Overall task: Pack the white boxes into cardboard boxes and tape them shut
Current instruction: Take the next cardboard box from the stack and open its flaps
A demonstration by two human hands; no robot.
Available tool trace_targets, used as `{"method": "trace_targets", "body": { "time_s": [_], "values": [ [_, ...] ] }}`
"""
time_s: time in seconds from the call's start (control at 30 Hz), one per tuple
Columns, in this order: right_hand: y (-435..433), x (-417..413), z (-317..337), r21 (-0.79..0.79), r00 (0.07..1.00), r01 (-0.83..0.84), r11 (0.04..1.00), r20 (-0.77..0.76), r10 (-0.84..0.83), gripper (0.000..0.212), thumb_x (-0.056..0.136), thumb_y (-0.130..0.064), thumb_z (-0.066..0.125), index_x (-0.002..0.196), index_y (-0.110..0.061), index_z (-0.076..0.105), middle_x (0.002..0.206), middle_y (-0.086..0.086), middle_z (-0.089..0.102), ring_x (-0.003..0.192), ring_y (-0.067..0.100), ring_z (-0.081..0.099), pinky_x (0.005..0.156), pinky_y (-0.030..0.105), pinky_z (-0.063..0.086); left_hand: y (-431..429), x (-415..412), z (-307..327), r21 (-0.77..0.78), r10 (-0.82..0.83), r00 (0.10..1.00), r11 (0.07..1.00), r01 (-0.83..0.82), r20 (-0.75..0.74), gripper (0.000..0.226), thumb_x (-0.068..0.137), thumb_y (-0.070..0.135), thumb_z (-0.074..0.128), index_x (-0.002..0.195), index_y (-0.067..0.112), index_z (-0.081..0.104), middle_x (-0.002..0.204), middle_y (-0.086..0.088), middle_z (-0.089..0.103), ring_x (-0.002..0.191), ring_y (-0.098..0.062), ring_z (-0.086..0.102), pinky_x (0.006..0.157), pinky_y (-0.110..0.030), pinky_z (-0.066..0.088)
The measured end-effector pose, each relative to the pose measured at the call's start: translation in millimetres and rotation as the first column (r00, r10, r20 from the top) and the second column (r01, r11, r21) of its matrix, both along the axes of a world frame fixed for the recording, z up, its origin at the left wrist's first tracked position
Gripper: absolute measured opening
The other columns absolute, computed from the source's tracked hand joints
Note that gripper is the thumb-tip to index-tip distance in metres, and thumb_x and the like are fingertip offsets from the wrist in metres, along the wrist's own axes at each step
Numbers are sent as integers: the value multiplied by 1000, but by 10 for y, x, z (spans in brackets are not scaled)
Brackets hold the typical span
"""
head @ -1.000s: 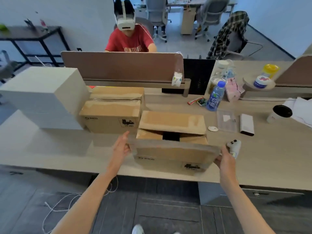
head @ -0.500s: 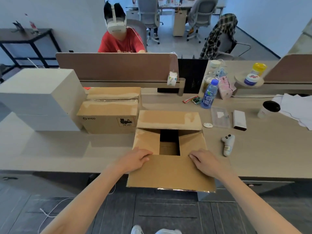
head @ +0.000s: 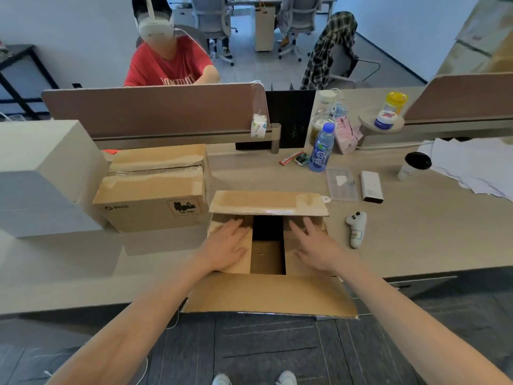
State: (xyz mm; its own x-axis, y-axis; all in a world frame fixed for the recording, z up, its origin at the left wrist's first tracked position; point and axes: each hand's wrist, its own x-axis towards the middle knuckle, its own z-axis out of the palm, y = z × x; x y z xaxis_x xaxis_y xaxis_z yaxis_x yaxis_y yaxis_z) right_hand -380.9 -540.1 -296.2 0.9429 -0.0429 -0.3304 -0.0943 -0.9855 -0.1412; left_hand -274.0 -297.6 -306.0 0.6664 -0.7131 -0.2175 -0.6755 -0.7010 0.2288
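Note:
An open cardboard box sits at the desk's near edge, its near flap hanging toward me and its far flap raised. My left hand lies flat on the left inner flap. My right hand lies flat on the right inner flap. A dark gap between the flaps shows the inside. A taped cardboard box stands to the left behind it. A stack of white boxes fills the far left of the desk. A tape roll hangs on the divider.
A white controller, a white power bank, a clear case, a blue bottle, a cup and loose papers lie to the right. A person in a red shirt sits behind the divider.
The near flap was folded down toward me, then both hands slid forward from it onto the two inner side flaps, pressing them down.

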Motion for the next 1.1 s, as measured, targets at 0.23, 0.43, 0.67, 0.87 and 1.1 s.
{"method": "trace_targets", "body": {
  "time_s": [0.23,0.43,0.67,0.87,1.1],
  "values": [
    [-58,631,56,12,959,234,972,161,-233,80,98,-36,50,157,-25,-3,162,10,-22,150,38,2,115,57,24,-500,674,-1,14,85,974,996,-90,211,86,92,53,50,156,21,1,161,-7,-16,149,-26,-13,121,-47,3],
    [-73,964,-185,47,825,564,824,11,-565,108,83,-70,53,156,-17,-6,163,12,-14,148,44,-3,107,73,19,-775,874,-147,154,194,967,963,-220,167,113,80,69,56,153,21,-15,160,-4,-22,147,-34,-16,113,-63,11],
    [33,1043,-366,-56,794,608,792,28,-607,143,65,-66,76,151,-8,-22,160,16,-22,148,45,-8,110,70,13,-838,898,-301,248,224,951,929,-275,215,124,73,71,62,150,24,-22,162,-3,-14,148,-32,-7,109,-73,13],
    [41,1016,-416,-25,825,564,825,55,-562,143,65,-55,82,151,-10,-23,160,16,-23,147,45,-12,114,63,12,-729,801,-215,242,284,950,920,-308,132,115,76,73,54,152,26,-19,162,0,-12,149,-31,-6,108,-73,14],
    [221,954,-450,-61,842,538,841,92,-532,138,68,-50,81,151,-3,-19,159,22,-22,146,44,-18,117,60,7,-516,666,-87,149,333,940,929,-340,69,106,78,73,50,154,20,-2,162,0,-3,149,-27,-1,109,-70,16]
  ]
}}
